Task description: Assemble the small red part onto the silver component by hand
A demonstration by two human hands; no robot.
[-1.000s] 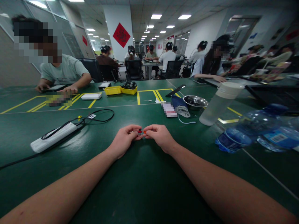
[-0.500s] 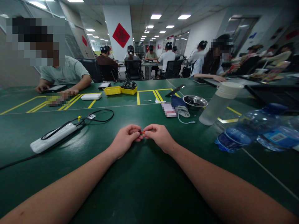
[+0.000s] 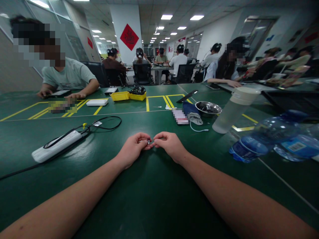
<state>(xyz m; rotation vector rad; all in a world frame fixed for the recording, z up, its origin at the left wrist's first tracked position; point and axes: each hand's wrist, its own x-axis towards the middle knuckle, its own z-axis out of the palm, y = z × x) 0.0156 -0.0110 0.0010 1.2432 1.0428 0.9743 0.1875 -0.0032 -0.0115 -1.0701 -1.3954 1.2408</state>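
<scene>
My left hand is closed in a pinch on a small dark part with a shiny metal bit, too small to name. Close on its right, my right hand is also pinched, its fingertips almost meeting those of the left. Whatever may be between the right fingers is hidden. Both hands are held just above the green table, in the middle of the view.
To the left lies a white power strip with a black cable. Yellow bins, a metal bowl, a frosted bottle and blue-labelled water bottles stand farther off. A person sits across the table.
The orange bit seen between my fingertips no longer shows, and the metal of the small part is now more visible. My hands have barely moved.
</scene>
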